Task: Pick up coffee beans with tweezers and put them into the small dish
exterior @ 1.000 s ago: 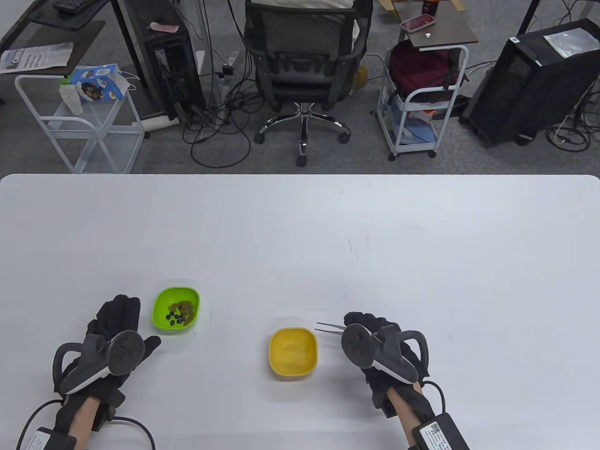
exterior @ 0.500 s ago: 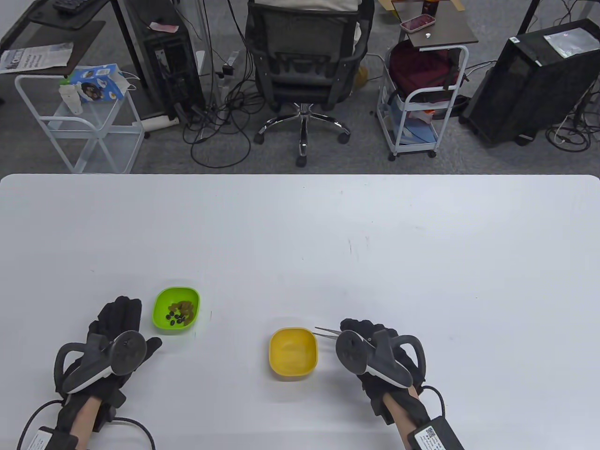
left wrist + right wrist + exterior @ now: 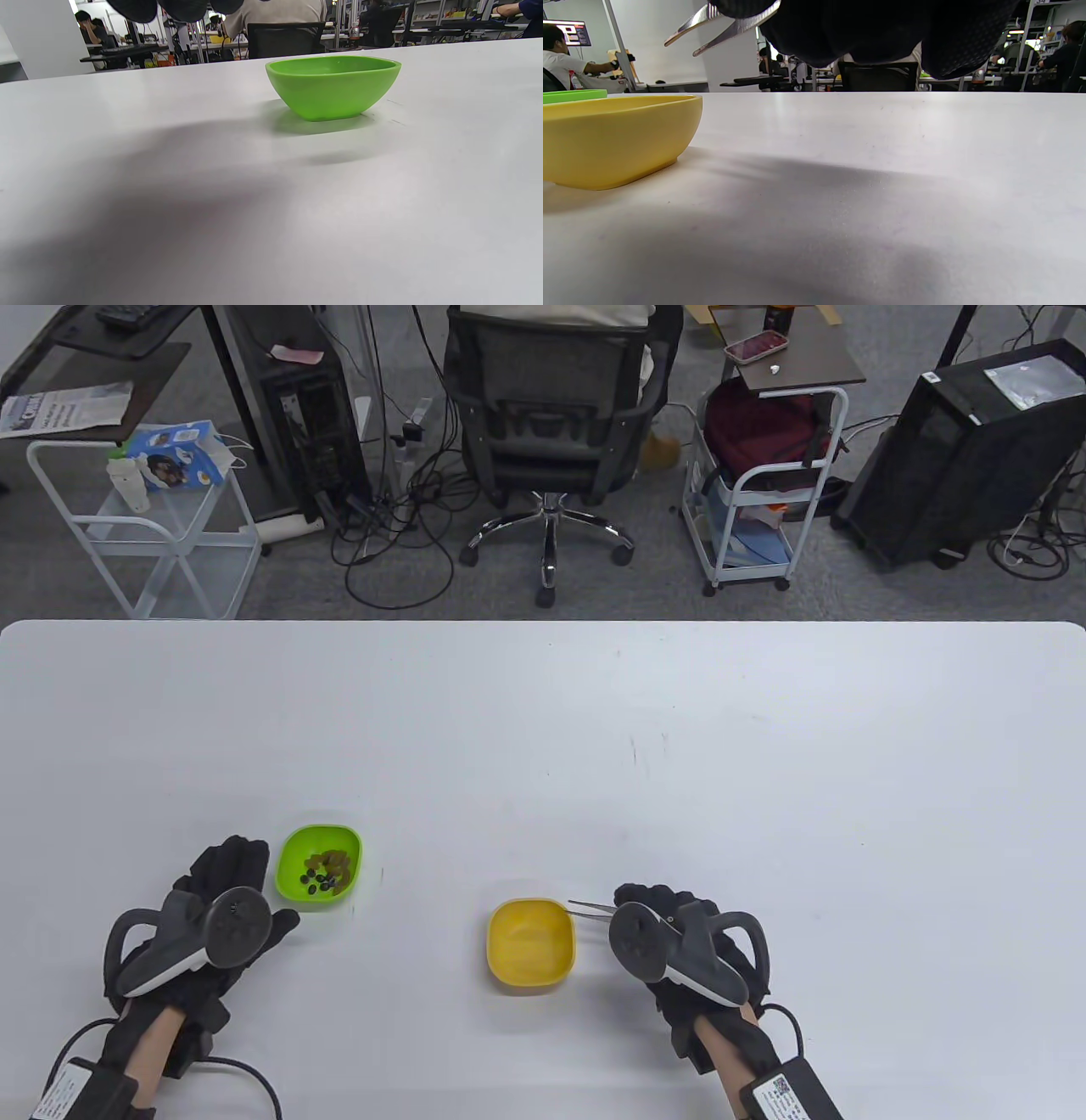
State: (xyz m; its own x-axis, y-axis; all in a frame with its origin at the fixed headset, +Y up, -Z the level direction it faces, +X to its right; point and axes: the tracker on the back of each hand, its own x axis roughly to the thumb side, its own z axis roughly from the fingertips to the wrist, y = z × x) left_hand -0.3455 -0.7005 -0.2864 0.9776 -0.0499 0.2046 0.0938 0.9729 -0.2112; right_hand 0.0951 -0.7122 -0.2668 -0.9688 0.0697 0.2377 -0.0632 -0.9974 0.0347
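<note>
A green dish (image 3: 321,866) holds several dark coffee beans (image 3: 320,881) and some lighter brown bits; it also shows in the left wrist view (image 3: 333,87). A yellow dish (image 3: 531,944) stands empty to its right; it also shows in the right wrist view (image 3: 615,137). My right hand (image 3: 679,937) grips metal tweezers (image 3: 591,907), tips apart, just right of the yellow dish's far corner; the tweezers also show in the right wrist view (image 3: 712,25). My left hand (image 3: 225,899) is empty, just left of the green dish, fingers near its rim.
The white table (image 3: 543,729) stretches far and wide beyond the two dishes. An office chair (image 3: 551,432) and carts stand on the floor past its far edge.
My left hand has moved right and forward, close to the green dish. My right hand with the tweezers has shifted slightly left toward the yellow dish.
</note>
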